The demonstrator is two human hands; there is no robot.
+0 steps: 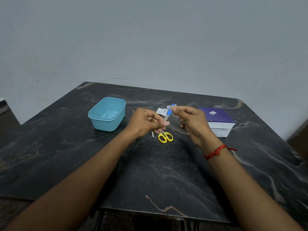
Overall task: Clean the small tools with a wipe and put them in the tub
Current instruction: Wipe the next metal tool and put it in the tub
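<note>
My left hand [148, 122] pinches the metal end of a small tool with a blue handle [169, 111], held upright above the table. At the tool's top, my right hand [191, 120] pinches a small white wipe [173, 107] against the blue handle. Yellow-handled scissors [165, 137] lie on the table just below my left hand, partly hidden by it. Beside them a thin metal tool [152, 134] pokes out from under that hand. The light blue tub [107, 114] stands empty to the left.
A torn white wipe sachet [162, 111] lies behind my hands. A purple and white swab box [218, 121] stands at the right. The dark marble table [150, 172] ends near my body; a wall rises behind it.
</note>
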